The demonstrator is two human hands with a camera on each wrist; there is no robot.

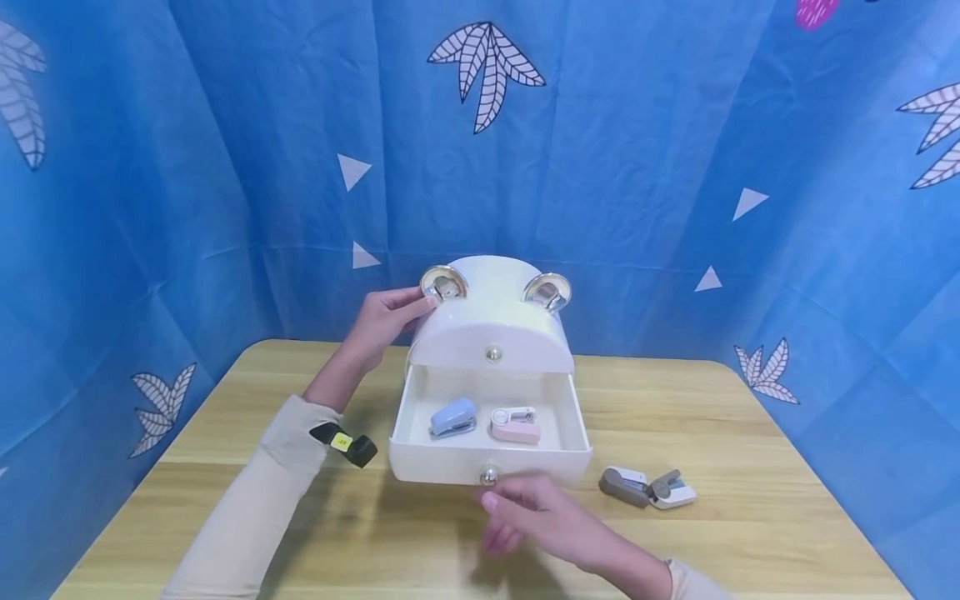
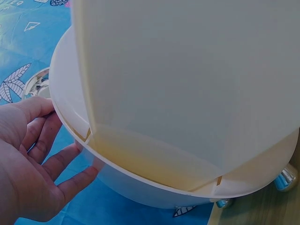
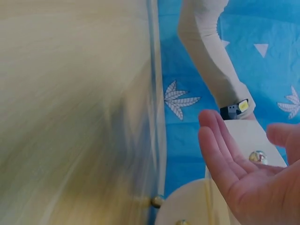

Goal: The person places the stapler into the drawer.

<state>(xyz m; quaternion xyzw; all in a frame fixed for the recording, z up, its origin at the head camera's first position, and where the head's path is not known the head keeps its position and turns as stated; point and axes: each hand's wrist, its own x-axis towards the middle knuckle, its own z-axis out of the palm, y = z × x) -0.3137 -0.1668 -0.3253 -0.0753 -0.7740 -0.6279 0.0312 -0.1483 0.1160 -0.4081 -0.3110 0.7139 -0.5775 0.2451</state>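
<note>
A white drawer box (image 1: 487, 321) with two gold-rimmed round ears stands on the table, its lower drawer (image 1: 423, 462) pulled out. Inside the drawer lie a blue stapler (image 1: 453, 416) and a pink-and-white stapler (image 1: 515, 427). My left hand (image 1: 386, 323) steadies the box's left side below the ear; in the left wrist view its spread fingertips (image 2: 86, 176) rest against the curved outer wall. Just below the drawer's round knob (image 1: 489, 476) is my right hand (image 1: 543, 517), holding nothing. The right wrist view shows its fingers (image 3: 218, 154) extended, with the knob beyond the palm.
To the right of the drawer, a grey-and-white stapler (image 1: 624, 485) and another grey-and-white stapler (image 1: 671, 490) lie side by side on the wooden table (image 1: 720, 425). Blue cloth (image 1: 637, 167) printed with leaves and triangles hangs behind the table and along both sides.
</note>
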